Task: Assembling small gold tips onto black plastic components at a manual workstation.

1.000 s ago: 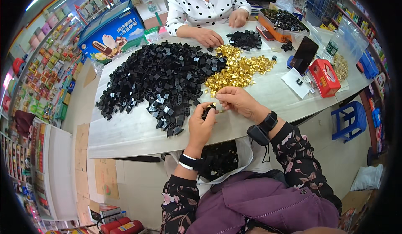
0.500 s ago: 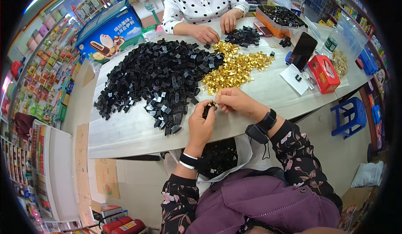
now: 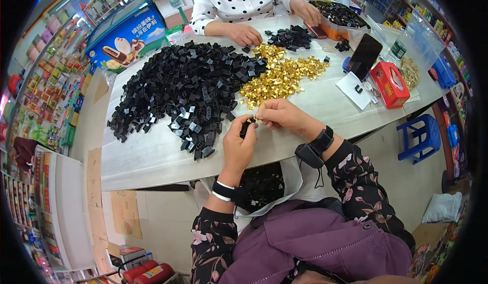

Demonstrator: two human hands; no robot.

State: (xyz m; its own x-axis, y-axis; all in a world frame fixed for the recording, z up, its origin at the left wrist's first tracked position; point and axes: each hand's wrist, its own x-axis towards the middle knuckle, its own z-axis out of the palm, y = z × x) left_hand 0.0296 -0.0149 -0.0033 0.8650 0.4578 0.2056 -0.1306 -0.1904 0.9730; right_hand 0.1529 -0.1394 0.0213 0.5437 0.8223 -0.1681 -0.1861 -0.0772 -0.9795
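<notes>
Over the near edge of the table, my left hand (image 3: 239, 145) is closed around a small black plastic piece (image 3: 245, 128). My right hand (image 3: 284, 117) meets it from the right, thumb and forefinger pinched on a tiny gold piece (image 3: 253, 118) against the black one. The fingers hide much of both pieces. Just beyond my hands spreads a heap of shiny gold pieces (image 3: 274, 83). To its left lies a large pile of black plastic pieces (image 3: 188, 88). Below the table edge, a white bag (image 3: 292, 180) on my lap holds black pieces with gold bits.
Across the table sits a person in a dotted shirt (image 3: 239, 4), hands by a smaller black pile (image 3: 292, 37) and an orange tub (image 3: 338, 31). At right stand a phone (image 3: 365, 55), a red box (image 3: 390, 84) and a bottle (image 3: 400, 47). A blue stool (image 3: 419, 137) stands on the floor.
The view has shifted slightly. The person opposite has moved one hand from the smaller black pile toward the orange tub. My hands stay together on the black and gold pieces.
</notes>
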